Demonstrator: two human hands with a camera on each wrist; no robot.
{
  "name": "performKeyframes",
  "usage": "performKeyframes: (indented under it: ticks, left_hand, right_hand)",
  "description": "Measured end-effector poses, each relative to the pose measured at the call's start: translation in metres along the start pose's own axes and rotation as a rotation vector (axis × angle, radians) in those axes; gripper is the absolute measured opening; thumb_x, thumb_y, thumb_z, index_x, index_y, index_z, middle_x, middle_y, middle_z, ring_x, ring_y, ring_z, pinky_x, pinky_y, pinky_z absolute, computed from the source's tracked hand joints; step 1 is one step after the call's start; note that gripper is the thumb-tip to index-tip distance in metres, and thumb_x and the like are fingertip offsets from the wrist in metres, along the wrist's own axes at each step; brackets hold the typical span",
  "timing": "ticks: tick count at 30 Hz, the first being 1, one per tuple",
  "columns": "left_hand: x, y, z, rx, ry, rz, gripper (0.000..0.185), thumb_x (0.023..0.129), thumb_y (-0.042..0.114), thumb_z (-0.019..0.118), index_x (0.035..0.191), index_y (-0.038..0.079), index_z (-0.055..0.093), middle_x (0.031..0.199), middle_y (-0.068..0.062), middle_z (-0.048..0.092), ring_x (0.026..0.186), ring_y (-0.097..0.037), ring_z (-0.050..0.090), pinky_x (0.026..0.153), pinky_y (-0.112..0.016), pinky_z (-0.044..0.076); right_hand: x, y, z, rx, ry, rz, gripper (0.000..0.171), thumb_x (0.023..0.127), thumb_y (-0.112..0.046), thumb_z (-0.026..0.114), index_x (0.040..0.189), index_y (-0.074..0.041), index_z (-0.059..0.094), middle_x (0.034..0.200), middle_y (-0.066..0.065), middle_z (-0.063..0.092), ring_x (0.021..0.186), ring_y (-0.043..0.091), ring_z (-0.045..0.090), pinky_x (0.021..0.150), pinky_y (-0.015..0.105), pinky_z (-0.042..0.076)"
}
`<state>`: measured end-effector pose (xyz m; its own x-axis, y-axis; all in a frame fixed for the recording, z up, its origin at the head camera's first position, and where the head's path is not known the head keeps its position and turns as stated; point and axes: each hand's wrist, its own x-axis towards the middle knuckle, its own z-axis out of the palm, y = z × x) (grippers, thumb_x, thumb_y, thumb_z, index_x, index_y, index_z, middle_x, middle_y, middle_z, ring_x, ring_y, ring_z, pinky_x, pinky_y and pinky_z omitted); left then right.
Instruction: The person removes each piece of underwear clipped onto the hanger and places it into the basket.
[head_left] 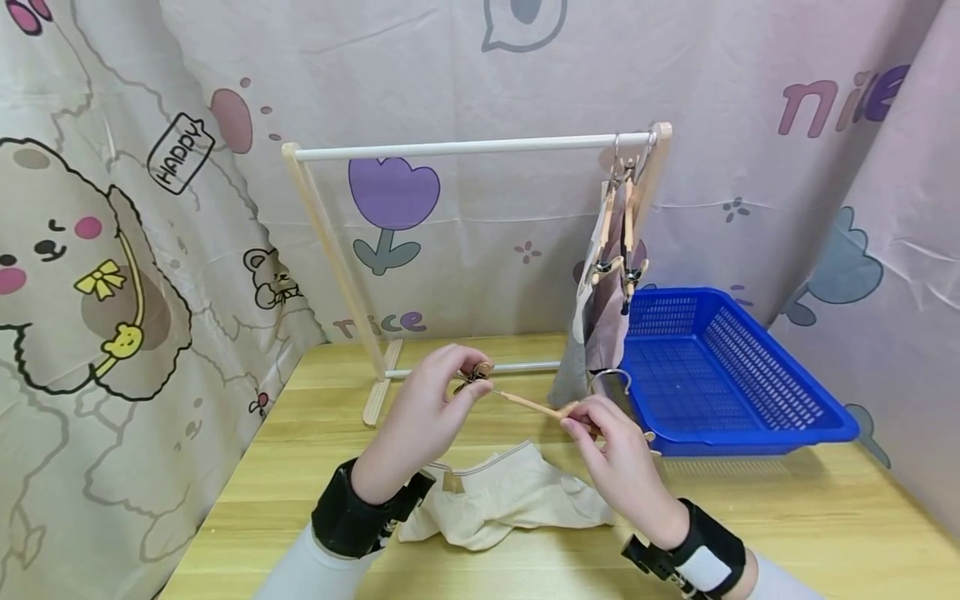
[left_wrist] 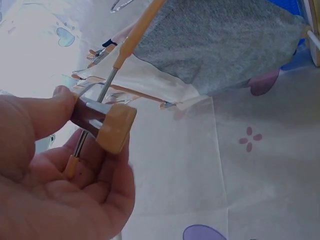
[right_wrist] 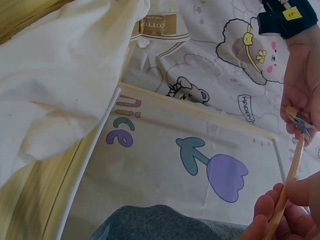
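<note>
Both hands hold a wooden clip hanger (head_left: 525,404) level above a cream garment (head_left: 510,500) that lies crumpled on the table. My left hand (head_left: 463,385) pinches the hanger's left clip (left_wrist: 109,124) between thumb and fingers. My right hand (head_left: 583,425) grips the wooden bar near its metal hook (head_left: 611,381). In the right wrist view the bar (right_wrist: 289,187) runs up from my right fingers (right_wrist: 272,220) to the left hand (right_wrist: 301,95), with the cream garment (right_wrist: 55,85) beside it. The hanger's right clip is hidden behind my right hand.
A small wooden rack with a white rod (head_left: 465,149) stands at the back of the table (head_left: 810,508). Two clip hangers with grey and pinkish garments (head_left: 596,325) hang at its right end. A blue plastic basket (head_left: 750,417) sits to the right. Patterned curtains surround the table.
</note>
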<state>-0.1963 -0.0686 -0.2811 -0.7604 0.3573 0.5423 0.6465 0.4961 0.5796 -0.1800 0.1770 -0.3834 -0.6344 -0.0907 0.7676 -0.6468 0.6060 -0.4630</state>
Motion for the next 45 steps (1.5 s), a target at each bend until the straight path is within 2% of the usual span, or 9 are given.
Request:
performKeyframes:
  ticks: [5, 10, 14, 18, 23, 28, 34, 39, 45]
  left_hand:
    - [-0.002, 0.000, 0.000, 0.004, -0.056, -0.006, 0.017, 0.097, 0.015, 0.071, 0.112, 0.009, 0.066, 0.105, -0.001, 0.063, 0.096, -0.016, 0.055, 0.083, -0.035, 0.049]
    - [-0.007, -0.001, -0.003, -0.011, -0.096, -0.031, 0.015, 0.101, 0.018, 0.067, 0.113, 0.011, 0.062, 0.105, 0.001, 0.059, 0.092, -0.015, 0.053, 0.075, -0.028, 0.048]
    - [-0.012, -0.002, -0.005, -0.018, -0.100, -0.035, 0.015, 0.103, 0.020, 0.065, 0.115, 0.013, 0.060, 0.105, 0.002, 0.058, 0.091, -0.014, 0.052, 0.070, -0.025, 0.047]
    - [-0.018, -0.006, -0.005, -0.042, -0.061, -0.002, 0.016, 0.103, 0.018, 0.065, 0.116, 0.013, 0.060, 0.106, 0.000, 0.058, 0.094, -0.013, 0.053, 0.068, -0.024, 0.048]
    - [-0.022, -0.011, -0.003, -0.106, 0.001, 0.015, 0.017, 0.101, 0.016, 0.066, 0.117, 0.011, 0.061, 0.103, 0.000, 0.059, 0.094, -0.014, 0.054, 0.064, -0.023, 0.046]
    - [-0.024, -0.016, 0.000, -0.170, 0.058, 0.019, 0.015, 0.101, 0.010, 0.064, 0.115, 0.007, 0.061, 0.100, -0.002, 0.061, 0.091, -0.014, 0.054, 0.074, -0.025, 0.047]
    - [-0.024, -0.018, -0.001, -0.287, 0.092, -0.018, 0.014, 0.102, 0.004, 0.061, 0.115, 0.001, 0.059, 0.102, -0.008, 0.060, 0.091, -0.014, 0.056, 0.078, -0.025, 0.050]
    - [-0.025, -0.020, -0.002, -0.334, 0.127, -0.016, 0.012, 0.101, 0.000, 0.060, 0.113, -0.003, 0.058, 0.099, -0.010, 0.058, 0.088, -0.011, 0.054, 0.078, -0.024, 0.049]
    - [-0.026, -0.024, -0.003, -0.375, 0.183, 0.026, 0.010, 0.101, -0.001, 0.059, 0.109, -0.006, 0.058, 0.094, -0.009, 0.056, 0.081, -0.009, 0.053, 0.073, -0.022, 0.047]
  right_hand:
    - [0.000, -0.002, -0.002, -0.004, 0.007, -0.004, 0.024, 0.083, 0.012, 0.076, 0.090, -0.009, 0.066, 0.086, -0.007, 0.058, 0.075, 0.001, 0.050, 0.065, 0.016, 0.044]
    - [0.002, -0.003, -0.004, -0.006, 0.019, -0.035, 0.025, 0.083, 0.013, 0.076, 0.092, -0.009, 0.067, 0.089, -0.006, 0.061, 0.076, 0.002, 0.052, 0.066, 0.017, 0.046]
    - [0.002, -0.005, -0.008, -0.005, 0.010, -0.055, 0.017, 0.088, 0.005, 0.075, 0.094, -0.009, 0.068, 0.092, -0.004, 0.063, 0.078, 0.003, 0.054, 0.069, 0.017, 0.046]
    - [0.003, -0.007, -0.011, -0.003, -0.005, -0.071, 0.003, 0.098, -0.011, 0.071, 0.097, -0.009, 0.069, 0.095, -0.002, 0.066, 0.082, 0.005, 0.057, 0.074, 0.014, 0.046]
    - [0.006, -0.012, -0.016, -0.026, -0.003, -0.129, 0.023, 0.105, -0.028, 0.061, 0.099, -0.008, 0.070, 0.098, 0.000, 0.067, 0.087, 0.010, 0.061, 0.082, 0.014, 0.047]
    - [0.009, -0.016, -0.020, -0.071, 0.011, -0.210, 0.039, 0.108, -0.039, 0.051, 0.103, -0.005, 0.071, 0.100, 0.002, 0.069, 0.093, 0.018, 0.064, 0.093, 0.014, 0.045]
    - [0.011, -0.023, -0.023, -0.125, 0.018, -0.257, 0.041, 0.109, -0.038, 0.050, 0.108, -0.003, 0.072, 0.103, 0.004, 0.069, 0.096, 0.021, 0.064, 0.093, 0.020, 0.046]
    - [0.012, -0.027, -0.022, -0.147, 0.103, -0.326, 0.039, 0.109, -0.035, 0.052, 0.110, -0.002, 0.073, 0.104, 0.007, 0.069, 0.096, 0.024, 0.063, 0.089, 0.029, 0.046]
    - [0.013, -0.041, -0.019, -0.170, 0.253, -0.537, 0.033, 0.108, -0.025, 0.056, 0.096, 0.002, 0.072, 0.093, 0.014, 0.066, 0.087, 0.030, 0.060, 0.082, 0.036, 0.045]
